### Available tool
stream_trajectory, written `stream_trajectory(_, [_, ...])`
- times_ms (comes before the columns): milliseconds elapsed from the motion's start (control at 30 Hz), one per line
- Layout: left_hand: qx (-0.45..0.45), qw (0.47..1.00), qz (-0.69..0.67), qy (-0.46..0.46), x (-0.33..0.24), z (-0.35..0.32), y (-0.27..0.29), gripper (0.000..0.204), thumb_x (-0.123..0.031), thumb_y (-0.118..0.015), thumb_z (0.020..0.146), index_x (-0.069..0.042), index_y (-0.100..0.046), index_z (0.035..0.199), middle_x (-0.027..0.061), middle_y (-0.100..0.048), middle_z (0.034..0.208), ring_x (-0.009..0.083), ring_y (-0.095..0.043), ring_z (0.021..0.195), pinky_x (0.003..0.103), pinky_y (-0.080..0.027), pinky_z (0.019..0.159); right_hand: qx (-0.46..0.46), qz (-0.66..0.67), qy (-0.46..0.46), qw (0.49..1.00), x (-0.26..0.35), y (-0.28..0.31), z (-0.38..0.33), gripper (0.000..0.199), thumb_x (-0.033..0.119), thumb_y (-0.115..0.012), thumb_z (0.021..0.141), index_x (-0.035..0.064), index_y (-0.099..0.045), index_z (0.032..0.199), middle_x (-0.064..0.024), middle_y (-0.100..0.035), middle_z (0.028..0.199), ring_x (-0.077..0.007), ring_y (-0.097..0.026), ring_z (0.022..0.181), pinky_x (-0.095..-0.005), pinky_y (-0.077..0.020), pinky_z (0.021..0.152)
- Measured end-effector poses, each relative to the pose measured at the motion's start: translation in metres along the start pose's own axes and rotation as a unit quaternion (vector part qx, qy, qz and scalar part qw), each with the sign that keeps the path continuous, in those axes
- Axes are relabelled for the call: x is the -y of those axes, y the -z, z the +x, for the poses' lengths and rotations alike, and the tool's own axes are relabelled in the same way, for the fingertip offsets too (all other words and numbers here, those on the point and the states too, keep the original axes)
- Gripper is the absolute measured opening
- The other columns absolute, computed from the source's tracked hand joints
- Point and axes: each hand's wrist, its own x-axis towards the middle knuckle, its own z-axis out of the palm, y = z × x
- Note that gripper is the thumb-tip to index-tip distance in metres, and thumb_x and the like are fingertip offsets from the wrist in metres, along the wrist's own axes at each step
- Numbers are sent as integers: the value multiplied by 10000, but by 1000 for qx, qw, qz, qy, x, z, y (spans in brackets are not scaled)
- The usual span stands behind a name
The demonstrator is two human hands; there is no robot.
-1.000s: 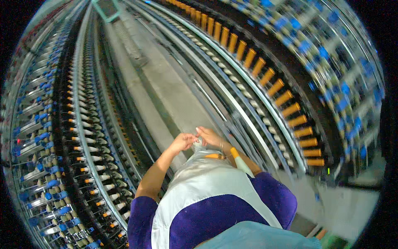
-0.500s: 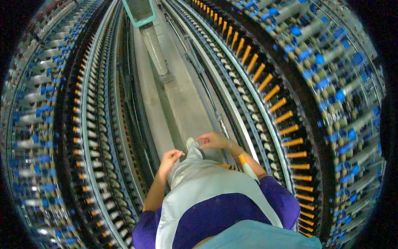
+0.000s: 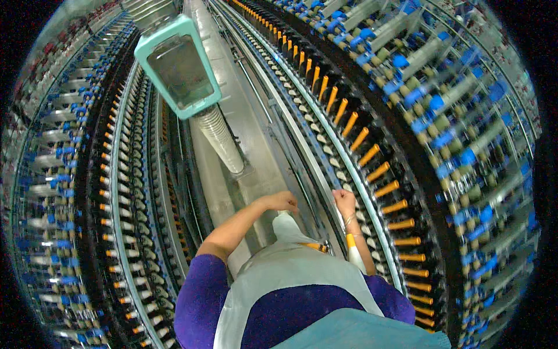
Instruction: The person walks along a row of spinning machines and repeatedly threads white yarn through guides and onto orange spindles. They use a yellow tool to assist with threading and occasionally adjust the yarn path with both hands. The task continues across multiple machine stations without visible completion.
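A narrow grey floor (image 3: pixel 264 160) stretches into the distance, the lower end of a pale ribbed hose (image 3: pixel 221 142) resting on it. The right machine frame (image 3: pixel 360 168) carries a row of orange tubes (image 3: pixel 379 171); the left machine frame (image 3: pixel 135 279) carries white, orange-ended bobbins (image 3: pixel 118 268).

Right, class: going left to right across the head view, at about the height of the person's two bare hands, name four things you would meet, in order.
White bobbins with orange tips → bare left hand → bare right hand → slim orange cylindrical tubes.
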Motion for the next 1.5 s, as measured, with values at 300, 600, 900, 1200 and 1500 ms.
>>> stream_trajectory(300, [200, 979, 35, 2, 21, 85, 190, 238, -238, -666, 725, -30, -694, 838, 76, -675, 801, 177, -595, 722, 337, -455, 637, 41, 15, 100, 994, 175, -86, 226, 253, 276, -557, 855, 39, -645, 846, -118, -640, 678, -283, -622, 592, -357, -477, 572])
stream_trajectory(600, [364, 898, 191, -160, 91, 222, 307, 276, -233, -698, 691, -11, -687, 855, 121, -670, 817, 226, -606, 751, 362, -467, 663, -71, -9, 92, 993, 230, -109, 337, 167, 181, -593, 845, 41, -675, 884, -101, -630, 639, -234, -608, 541, -324, -472, 534])
stream_trajectory(900, [175, 976, 20, -126, 158, 200, 469, 171, -197, -662, 732, -34, -690, 778, 136, -661, 742, 234, -614, 672, 358, -467, 642, -101, 37, -29, 994, 276, -164, 447, 222, 184, -590, 877, -12, -658, 799, -66, -586, 543, -112, -567, 481, -263, -421, 465])
stream_trajectory(1200, [153, 943, 31, -295, 206, 240, 545, 161, -129, -677, 748, -24, -677, 870, 111, -667, 815, 209, -623, 757, 341, -479, 698, -107, -28, 38, 993, 324, -216, 555, 482, 240, -556, 886, 33, -405, 1294, -98, -625, 636, -248, -622, 568, -328, -476, 547])
stream_trajectory(1500, [335, 869, 91, -352, 246, 273, 636, 225, -167, -624, 771, -29, -643, 947, 150, -650, 885, 259, -614, 817, 360, -472, 721, -377, -172, -52, 909, 384, -257, 696, 252, 250, -599, 861, 9, -626, 931, -147, -605, 604, -317, -605, 548, -378, -470, 496])
